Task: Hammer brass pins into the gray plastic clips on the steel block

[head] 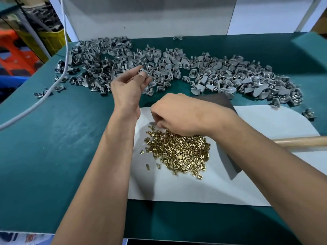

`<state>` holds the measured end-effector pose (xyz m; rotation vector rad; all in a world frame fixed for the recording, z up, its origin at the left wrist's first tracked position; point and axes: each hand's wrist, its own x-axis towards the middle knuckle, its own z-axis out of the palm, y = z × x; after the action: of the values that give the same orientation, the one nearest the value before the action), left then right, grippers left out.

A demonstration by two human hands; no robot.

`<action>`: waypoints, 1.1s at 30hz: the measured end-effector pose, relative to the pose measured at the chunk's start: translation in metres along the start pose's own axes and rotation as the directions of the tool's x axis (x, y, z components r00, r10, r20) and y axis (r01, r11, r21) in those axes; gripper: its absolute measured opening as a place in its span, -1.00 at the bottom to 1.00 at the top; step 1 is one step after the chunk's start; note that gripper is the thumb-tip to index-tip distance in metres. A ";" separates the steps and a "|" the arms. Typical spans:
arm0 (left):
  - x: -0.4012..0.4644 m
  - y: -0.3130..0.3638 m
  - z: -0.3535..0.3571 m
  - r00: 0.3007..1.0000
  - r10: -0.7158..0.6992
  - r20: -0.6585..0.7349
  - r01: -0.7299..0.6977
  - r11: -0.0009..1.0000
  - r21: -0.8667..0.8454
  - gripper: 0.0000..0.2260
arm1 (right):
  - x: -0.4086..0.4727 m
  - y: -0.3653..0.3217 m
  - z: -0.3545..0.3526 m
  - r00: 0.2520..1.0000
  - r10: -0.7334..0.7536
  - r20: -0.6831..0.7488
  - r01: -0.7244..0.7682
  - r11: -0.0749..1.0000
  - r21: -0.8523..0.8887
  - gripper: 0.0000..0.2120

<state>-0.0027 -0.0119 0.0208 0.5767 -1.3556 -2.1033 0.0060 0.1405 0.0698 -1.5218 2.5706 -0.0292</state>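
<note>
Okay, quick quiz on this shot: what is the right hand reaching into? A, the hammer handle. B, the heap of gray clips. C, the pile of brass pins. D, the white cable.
C: the right hand has its curled fingers down at the far edge of the pile of brass pins on the white sheet, while the left hand pinches a gray clip.

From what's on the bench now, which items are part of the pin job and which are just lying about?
Job:
- clip pinched in left hand
- clip pile
- brass pins, right hand reaching in
- steel block
- wooden handle

Lying about:
- white cable
- white sheet
- crates
</note>
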 end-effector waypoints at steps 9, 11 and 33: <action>-0.029 -0.016 0.031 0.926 0.079 0.370 -0.108 0.993 0.058 -0.74 | -0.047 0.057 -0.005 0.830 0.238 -0.504 0.028 0.885 0.464 -0.88; -0.037 -0.021 0.039 0.898 0.091 0.430 -0.135 0.988 0.072 -0.70 | -0.058 0.073 0.002 0.741 0.356 -0.569 0.066 0.805 0.590 -0.88; -0.054 -0.030 0.048 0.738 0.166 0.654 -0.343 0.927 0.152 -0.65 | -0.069 0.081 0.040 0.467 0.558 -0.686 0.224 0.676 0.702 -0.84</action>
<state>0.0007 0.0663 0.0148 -0.2735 -1.9737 -1.9616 -0.0262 0.2429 0.0312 -0.9209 2.6485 -2.0867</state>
